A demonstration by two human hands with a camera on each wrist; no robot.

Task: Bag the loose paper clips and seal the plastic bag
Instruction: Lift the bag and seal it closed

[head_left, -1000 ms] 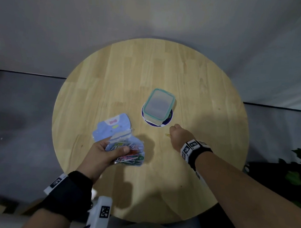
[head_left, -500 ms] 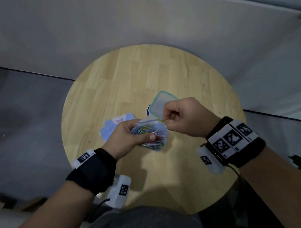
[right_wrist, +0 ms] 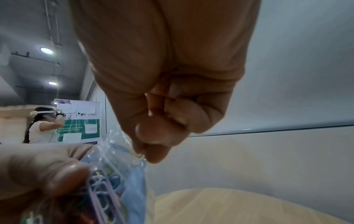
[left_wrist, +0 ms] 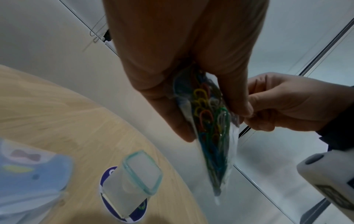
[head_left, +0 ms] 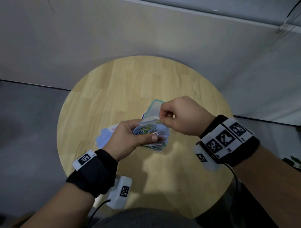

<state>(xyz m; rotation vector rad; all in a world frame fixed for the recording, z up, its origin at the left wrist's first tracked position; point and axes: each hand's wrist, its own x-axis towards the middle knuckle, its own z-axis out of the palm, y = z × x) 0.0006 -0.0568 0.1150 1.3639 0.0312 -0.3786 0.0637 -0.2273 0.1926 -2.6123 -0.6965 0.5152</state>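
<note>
While pinched by both hands (head_left: pixel 125 139) (head_left: pixel 179 116): crinkly clear plastic bag (left_wrist: pixel 216 145), wiry coloured paper clips (left_wrist: pixel 206 115).

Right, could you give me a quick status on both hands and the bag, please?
Left hand grips plastic bag of paper clips, lifted off table. Right hand pinches yellow clip at its mouth. Nothing obstructing.

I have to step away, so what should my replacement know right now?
Left hand grips the clear plastic bag of coloured paper clips, lifted above the round wooden table.
Right hand pinches one paper clip at the bag's open mouth.
Done: most clips bagged.
Left: drop this clip in, then press the seal shut.
The lidded teal-rimmed plastic box and the blue card lie on the table.
</note>
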